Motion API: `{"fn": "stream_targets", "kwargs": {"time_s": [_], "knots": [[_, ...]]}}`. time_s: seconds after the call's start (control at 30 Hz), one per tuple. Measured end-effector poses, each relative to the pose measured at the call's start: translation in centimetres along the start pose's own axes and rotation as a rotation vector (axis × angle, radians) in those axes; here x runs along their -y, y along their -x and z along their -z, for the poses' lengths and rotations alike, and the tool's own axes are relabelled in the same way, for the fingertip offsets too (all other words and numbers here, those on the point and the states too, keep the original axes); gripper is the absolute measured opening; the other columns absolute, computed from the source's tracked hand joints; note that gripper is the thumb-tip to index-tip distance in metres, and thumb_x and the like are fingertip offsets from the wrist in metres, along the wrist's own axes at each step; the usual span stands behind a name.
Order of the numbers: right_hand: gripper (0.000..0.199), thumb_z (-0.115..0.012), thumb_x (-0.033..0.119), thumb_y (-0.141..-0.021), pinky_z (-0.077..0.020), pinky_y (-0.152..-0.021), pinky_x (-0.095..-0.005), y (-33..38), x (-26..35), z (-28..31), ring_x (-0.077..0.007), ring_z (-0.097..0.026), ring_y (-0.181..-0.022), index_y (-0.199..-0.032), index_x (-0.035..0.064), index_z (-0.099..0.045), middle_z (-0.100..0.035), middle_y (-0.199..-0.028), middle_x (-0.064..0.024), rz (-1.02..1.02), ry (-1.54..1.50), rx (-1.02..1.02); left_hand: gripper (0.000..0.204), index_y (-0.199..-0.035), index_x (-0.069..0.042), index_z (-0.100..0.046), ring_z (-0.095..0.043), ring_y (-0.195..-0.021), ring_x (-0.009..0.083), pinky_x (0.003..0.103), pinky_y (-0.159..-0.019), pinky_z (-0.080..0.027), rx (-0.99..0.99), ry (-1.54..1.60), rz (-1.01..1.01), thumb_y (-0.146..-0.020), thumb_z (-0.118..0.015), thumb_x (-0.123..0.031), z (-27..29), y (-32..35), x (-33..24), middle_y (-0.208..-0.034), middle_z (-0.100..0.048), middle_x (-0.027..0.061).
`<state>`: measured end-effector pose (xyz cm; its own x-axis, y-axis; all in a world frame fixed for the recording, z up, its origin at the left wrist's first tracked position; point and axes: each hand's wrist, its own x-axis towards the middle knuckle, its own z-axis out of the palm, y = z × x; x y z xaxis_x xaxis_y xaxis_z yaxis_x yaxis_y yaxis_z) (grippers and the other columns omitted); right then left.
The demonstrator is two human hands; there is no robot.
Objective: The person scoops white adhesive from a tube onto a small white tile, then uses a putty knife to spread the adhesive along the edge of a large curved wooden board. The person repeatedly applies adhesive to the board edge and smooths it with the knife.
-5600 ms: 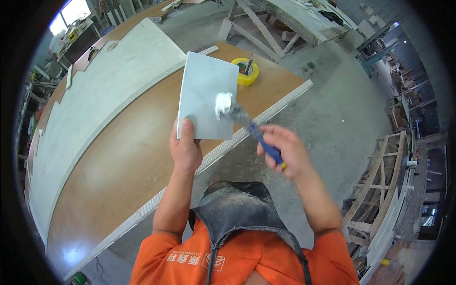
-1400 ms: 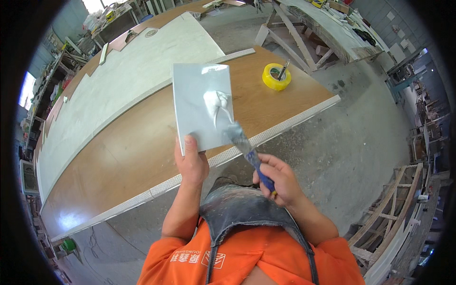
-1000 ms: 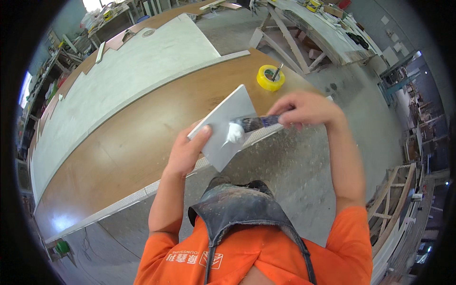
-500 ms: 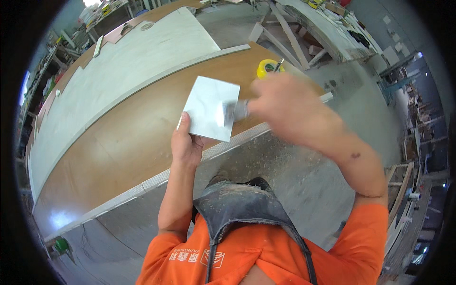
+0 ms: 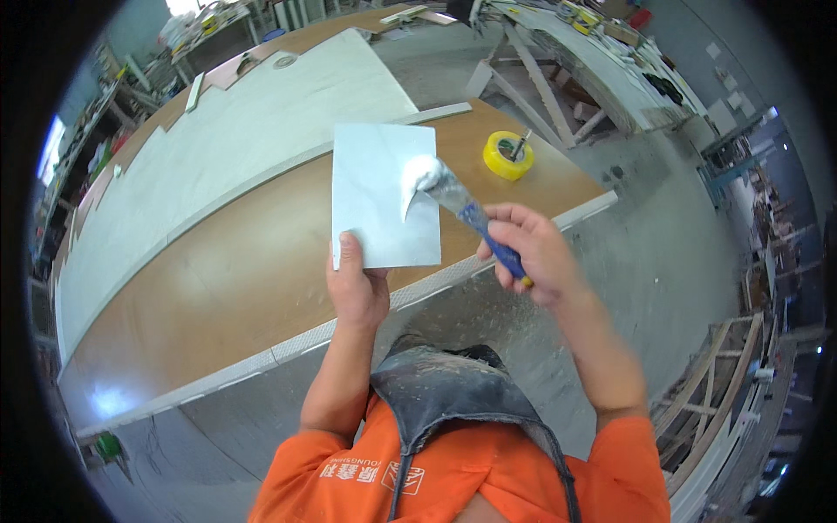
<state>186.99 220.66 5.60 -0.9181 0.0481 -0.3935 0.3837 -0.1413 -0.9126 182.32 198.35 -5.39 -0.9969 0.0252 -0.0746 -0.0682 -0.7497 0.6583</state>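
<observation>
My left hand (image 5: 355, 283) grips a white rectangular tile (image 5: 375, 192) by its lower left corner, thumb on the face and the fingers mostly hidden behind it. A putty knife (image 5: 478, 218) with a blue handle is held in my right hand (image 5: 534, 248), its blade pointing up and left over the tile. White paste (image 5: 423, 174) coats the blade's tip in a thick lump. Whether the paste touches the tile's face I cannot tell. Both hands are above the near edge of a brown tabletop (image 5: 235, 261).
A yellow tape roll (image 5: 507, 155) with a pen-like stick in its hole lies on the tabletop's right end. A large white slab (image 5: 270, 113) covers the far part. Beyond it stands a cluttered workbench (image 5: 602, 65) on wooden trestles. A wooden rack (image 5: 711, 383) is at the right.
The tile has turned more upright. My right hand has swung down and right, so the putty knife, blurred before, now shows clearly with white paste on its tip.
</observation>
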Motion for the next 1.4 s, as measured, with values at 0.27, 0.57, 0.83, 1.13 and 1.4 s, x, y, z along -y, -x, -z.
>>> {"fn": "stream_targets", "kwargs": {"time_s": [0.27,0.57,0.83,1.13,1.4], "knots": [[0.033,-0.069,0.012,-0.088,-0.0521,-0.071,-0.0354,-0.2,-4.3,1.6,-0.0294,-0.063,-0.075,-0.121,0.0087,-0.069,-0.066,-0.088,-0.0124,0.813,0.925,-0.179,0.055,-0.147,0.001,-0.036,-0.053,-0.132,0.0357,0.054,-0.107,-0.049,0.095,0.406,0.342,-0.108,-0.041,-0.038,0.3,-0.8,-0.1,-0.147,-0.049,0.0199],[0.032,-0.072,0.006,-0.084,-0.0501,-0.067,-0.0317,3.4,-8.6,1.6,-0.0202,-0.062,-0.071,-0.116,0.0059,-0.072,-0.068,-0.086,-0.0102,0.724,0.908,-0.325,0.055,-0.148,-0.001,-0.036,-0.052,-0.134,0.0354,0.053,-0.109,-0.048,0.039,0.345,0.334,-0.108,-0.042,-0.039,1.9,-1.6,-1.1,-0.149,-0.047,0.0199],[0.030,-0.073,0.009,-0.083,-0.0493,-0.065,-0.0309,6.9,-3.0,2.0,-0.0223,-0.061,-0.069,-0.112,0.0046,-0.073,-0.066,-0.083,-0.0122,0.557,0.703,-0.290,0.062,-0.150,-0.002,-0.032,-0.053,-0.132,0.0331,0.050,-0.107,-0.049,0.133,0.193,0.289,-0.107,-0.041,-0.045,0.7,-2.1,-2.1,-0.148,-0.047,0.0171],[0.030,-0.073,0.009,-0.082,-0.0468,-0.061,-0.0317,6.9,-2.2,3.3,-0.0207,-0.059,-0.066,-0.112,0.0065,-0.073,-0.064,-0.079,-0.0105,0.422,0.829,-0.285,0.061,-0.150,-0.002,-0.033,-0.051,-0.134,0.0338,0.051,-0.108,-0.048,0.227,0.178,0.445,-0.106,-0.044,-0.044,-0.5,-2.2,-0.5,-0.149,-0.047,0.0168],[0.025,-0.074,0.008,-0.082,-0.0479,-0.061,-0.0304,7.4,-4.3,8.1,-0.0143,-0.062,-0.068,-0.108,0.0067,-0.075,-0.068,-0.082,-0.0098,0.416,0.951,-0.378,0.060,-0.148,-0.005,-0.039,-0.053,-0.131,0.0314,0.050,-0.104,-0.050,0.145,-0.016,0.452,-0.104,-0.048,-0.045,-3.3,-2.4,2.7,-0.145,-0.051,0.0126]]}}
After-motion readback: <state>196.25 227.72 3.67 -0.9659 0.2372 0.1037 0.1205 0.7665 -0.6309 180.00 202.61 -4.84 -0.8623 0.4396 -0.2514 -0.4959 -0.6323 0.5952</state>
